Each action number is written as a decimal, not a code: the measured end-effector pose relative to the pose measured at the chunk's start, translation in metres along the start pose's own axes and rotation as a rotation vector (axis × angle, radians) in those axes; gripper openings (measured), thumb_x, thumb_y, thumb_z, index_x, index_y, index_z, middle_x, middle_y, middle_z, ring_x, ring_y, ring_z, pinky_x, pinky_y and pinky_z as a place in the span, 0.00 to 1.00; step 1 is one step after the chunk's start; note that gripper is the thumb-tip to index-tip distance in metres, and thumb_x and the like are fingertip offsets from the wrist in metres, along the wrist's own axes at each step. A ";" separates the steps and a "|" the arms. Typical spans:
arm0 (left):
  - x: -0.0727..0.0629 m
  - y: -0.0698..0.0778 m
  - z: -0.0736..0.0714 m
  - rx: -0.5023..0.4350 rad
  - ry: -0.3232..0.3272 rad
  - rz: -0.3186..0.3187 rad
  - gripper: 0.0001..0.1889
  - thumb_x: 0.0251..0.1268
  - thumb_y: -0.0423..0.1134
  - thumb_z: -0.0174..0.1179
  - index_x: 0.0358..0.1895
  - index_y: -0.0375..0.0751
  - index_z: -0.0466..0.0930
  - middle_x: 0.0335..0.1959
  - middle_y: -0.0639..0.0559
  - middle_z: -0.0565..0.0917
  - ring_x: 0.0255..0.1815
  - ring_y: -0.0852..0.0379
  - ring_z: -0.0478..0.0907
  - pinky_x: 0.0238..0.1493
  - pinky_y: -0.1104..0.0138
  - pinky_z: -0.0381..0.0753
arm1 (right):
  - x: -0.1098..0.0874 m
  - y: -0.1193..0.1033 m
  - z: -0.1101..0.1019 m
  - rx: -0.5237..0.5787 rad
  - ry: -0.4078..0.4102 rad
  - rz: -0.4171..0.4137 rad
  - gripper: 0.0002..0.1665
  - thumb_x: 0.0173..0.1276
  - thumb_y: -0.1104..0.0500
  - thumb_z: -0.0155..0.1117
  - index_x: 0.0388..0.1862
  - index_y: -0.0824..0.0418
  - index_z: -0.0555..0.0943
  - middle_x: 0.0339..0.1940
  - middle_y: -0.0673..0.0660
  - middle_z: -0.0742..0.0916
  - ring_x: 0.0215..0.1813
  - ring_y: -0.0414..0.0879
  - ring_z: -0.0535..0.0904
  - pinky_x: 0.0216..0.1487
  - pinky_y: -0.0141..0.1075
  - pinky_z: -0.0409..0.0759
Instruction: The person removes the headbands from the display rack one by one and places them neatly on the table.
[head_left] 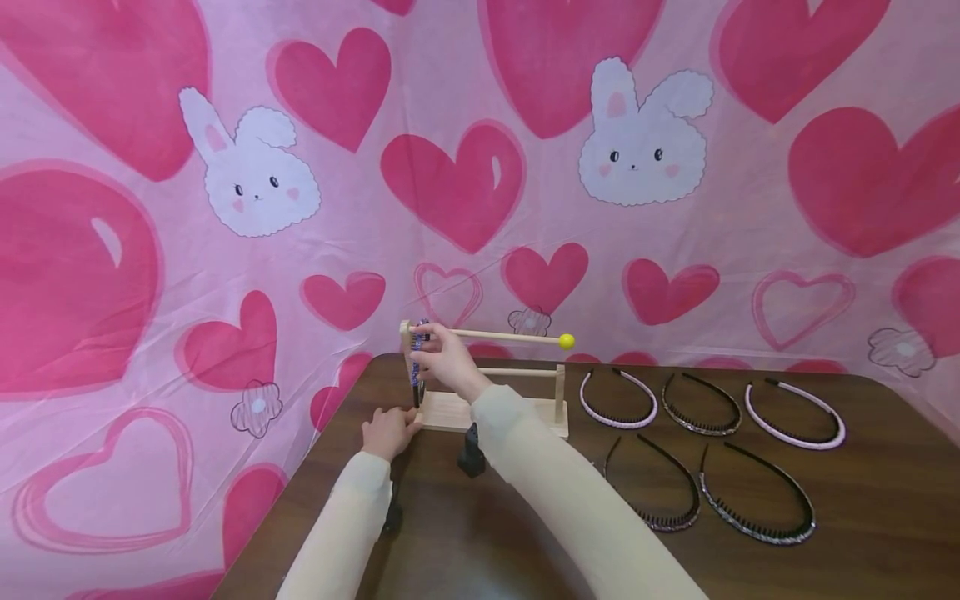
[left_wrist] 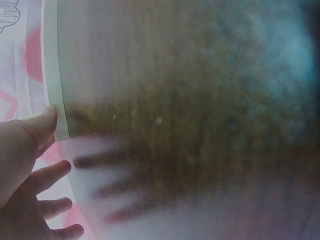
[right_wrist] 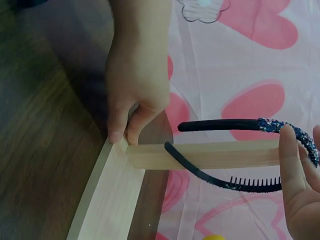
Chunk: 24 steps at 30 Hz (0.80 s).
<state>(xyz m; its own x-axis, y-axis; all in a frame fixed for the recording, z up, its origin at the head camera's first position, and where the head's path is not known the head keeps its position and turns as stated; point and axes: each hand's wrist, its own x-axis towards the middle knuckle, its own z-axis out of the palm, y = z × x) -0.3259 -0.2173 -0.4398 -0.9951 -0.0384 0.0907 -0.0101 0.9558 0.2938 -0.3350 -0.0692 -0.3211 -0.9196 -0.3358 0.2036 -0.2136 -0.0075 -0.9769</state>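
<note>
A wooden stand [head_left: 450,414] with two horizontal rods stands on the table. My right hand [head_left: 450,363] holds a black headband [right_wrist: 215,124] with blue sequins and comb teeth by its curved part, near the stand's left upright [right_wrist: 215,156]. In the right wrist view the headband's two ends point down toward the base, one on each side of the upright. My left hand [head_left: 388,433] pinches the base's left end [right_wrist: 120,145] between thumb and finger. The other fingers [left_wrist: 54,207] of that hand are spread in the left wrist view.
Several headbands lie on the table to the right, among them a pink one [head_left: 648,410], a brown one [head_left: 697,427] and a silvery one [head_left: 780,536]. The upper rod ends in a yellow ball [head_left: 566,341]. A pink heart-patterned cloth [head_left: 480,50] hangs behind the dark table [head_left: 465,542].
</note>
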 end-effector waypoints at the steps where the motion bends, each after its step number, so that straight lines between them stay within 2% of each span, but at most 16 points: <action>1: 0.000 0.000 0.000 0.000 0.003 0.001 0.09 0.62 0.48 0.58 0.35 0.47 0.80 0.40 0.42 0.80 0.45 0.40 0.67 0.44 0.45 0.63 | 0.000 0.000 -0.001 -0.016 0.009 -0.002 0.22 0.63 0.69 0.60 0.57 0.60 0.73 0.43 0.61 0.80 0.37 0.50 0.80 0.35 0.42 0.80; 5: -0.002 0.001 0.000 -0.002 0.017 -0.003 0.17 0.62 0.49 0.58 0.50 0.45 0.81 0.45 0.40 0.80 0.47 0.39 0.67 0.46 0.44 0.63 | 0.001 0.001 -0.004 -0.059 0.043 -0.041 0.20 0.63 0.70 0.60 0.54 0.60 0.74 0.44 0.61 0.81 0.40 0.49 0.80 0.36 0.45 0.80; 7: -0.002 0.001 0.000 -0.003 0.025 -0.007 0.19 0.61 0.49 0.59 0.53 0.45 0.80 0.46 0.39 0.80 0.48 0.39 0.67 0.46 0.44 0.62 | 0.002 0.001 -0.006 -0.077 0.055 -0.070 0.20 0.62 0.71 0.59 0.53 0.61 0.74 0.43 0.60 0.81 0.41 0.48 0.79 0.34 0.43 0.80; 11: -0.003 0.001 0.000 -0.008 0.029 -0.003 0.19 0.61 0.48 0.59 0.54 0.45 0.79 0.46 0.39 0.80 0.49 0.39 0.67 0.46 0.44 0.63 | 0.003 0.001 -0.011 -0.125 0.064 -0.123 0.23 0.62 0.71 0.59 0.56 0.59 0.73 0.43 0.60 0.81 0.41 0.49 0.79 0.29 0.36 0.80; 18: -0.005 0.002 -0.003 -0.008 0.014 0.002 0.21 0.62 0.48 0.58 0.58 0.47 0.76 0.48 0.39 0.79 0.50 0.38 0.66 0.46 0.45 0.63 | -0.001 -0.012 -0.023 -0.184 0.052 -0.203 0.29 0.62 0.73 0.58 0.62 0.58 0.71 0.43 0.62 0.79 0.39 0.53 0.79 0.31 0.38 0.80; 24: -0.006 0.001 -0.003 -0.005 0.014 0.010 0.20 0.62 0.47 0.58 0.56 0.47 0.78 0.46 0.40 0.79 0.49 0.39 0.66 0.45 0.45 0.63 | -0.011 -0.028 -0.033 -0.206 0.057 -0.232 0.29 0.63 0.74 0.57 0.63 0.59 0.70 0.44 0.64 0.79 0.42 0.53 0.78 0.31 0.34 0.79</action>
<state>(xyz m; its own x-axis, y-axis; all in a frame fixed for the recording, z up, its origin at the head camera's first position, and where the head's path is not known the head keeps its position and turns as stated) -0.3198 -0.2169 -0.4375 -0.9937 -0.0330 0.1071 0.0004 0.9548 0.2973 -0.3303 -0.0344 -0.2941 -0.8541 -0.2940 0.4290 -0.4773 0.1154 -0.8711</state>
